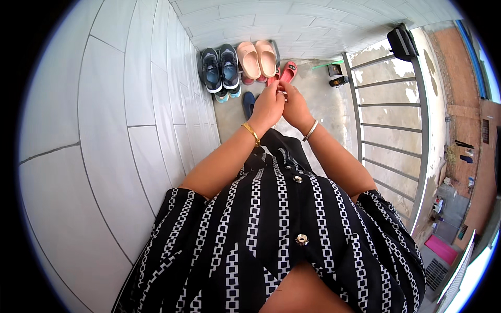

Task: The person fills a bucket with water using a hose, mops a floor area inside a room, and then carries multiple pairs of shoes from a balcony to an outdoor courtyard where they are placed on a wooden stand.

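My left hand [267,108] and my right hand [298,108] meet at the fingertips in front of me, above the floor. Fingers and thumbs on both are pressed together in a pinch; whatever sits between them is hidden or too small to make out. Behind the fingertips, lower down, lie red shoes [288,72], partly covered by my left hand. A dark blue slipper [248,104] rests on the floor beside my left hand. Dark sneakers [228,68] and peach clogs [266,58] stand side by side on a low rack against the far wall.
Pale tiled wall [104,94] rises on my left. To the right runs a grey metal railing [390,105], with a black bag-like object [402,43] on its far end. A black item [339,81] and a green stick [329,64] lie near the railing's foot. Beyond is a yard far below.
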A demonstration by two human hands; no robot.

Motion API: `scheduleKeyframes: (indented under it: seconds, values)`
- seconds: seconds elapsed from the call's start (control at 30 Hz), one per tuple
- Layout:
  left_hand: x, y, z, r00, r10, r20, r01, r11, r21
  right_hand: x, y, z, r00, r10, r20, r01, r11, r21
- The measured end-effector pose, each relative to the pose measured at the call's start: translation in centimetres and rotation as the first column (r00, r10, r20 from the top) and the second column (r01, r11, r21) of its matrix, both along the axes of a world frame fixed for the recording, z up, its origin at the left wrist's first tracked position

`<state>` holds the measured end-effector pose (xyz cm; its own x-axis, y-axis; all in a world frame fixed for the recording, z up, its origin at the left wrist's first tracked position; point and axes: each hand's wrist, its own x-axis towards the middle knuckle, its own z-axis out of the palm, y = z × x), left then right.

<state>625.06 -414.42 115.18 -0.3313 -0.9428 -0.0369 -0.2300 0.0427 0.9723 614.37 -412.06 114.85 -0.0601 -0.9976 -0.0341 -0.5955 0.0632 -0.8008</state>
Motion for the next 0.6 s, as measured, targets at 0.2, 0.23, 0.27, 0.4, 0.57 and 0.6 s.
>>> scheduleKeyframes:
  seconds: [0.2,0.23,0.27,0.4,0.57,0.6]
  values:
    - [0.0,1.2,-0.5,0.994,-0.101,0.05,0.098,0.993,0.062,-0.6,1.3,0.7,0.999,-0.005,0.046,0.004,1.0,0.007]
    - [-0.4,0.8,-0.4,0.994,-0.102,0.03,0.101,0.994,0.032,-0.8,1.4,0.8,1.0,-0.025,0.014,0.025,1.0,-0.019]
    - [-0.5,0.9,-0.4,0.992,-0.116,0.042,0.115,0.993,0.041,-1.0,1.6,0.7,0.999,-0.043,0.032,0.044,0.999,-0.007]
    - [-0.4,0.1,-0.6,0.981,-0.193,0.029,0.191,0.979,0.064,-1.1,1.9,0.3,0.997,-0.025,0.077,0.029,0.999,-0.043]
    - [-0.8,-0.4,1.7,0.979,-0.189,-0.069,0.195,0.976,0.094,-1.9,0.8,0.8,0.998,-0.013,0.069,0.02,0.995,-0.095]
    - [-0.9,-0.4,2.0,0.979,-0.177,-0.102,0.186,0.978,0.096,-1.9,0.6,1.3,0.998,-0.019,0.056,0.024,0.995,-0.092]
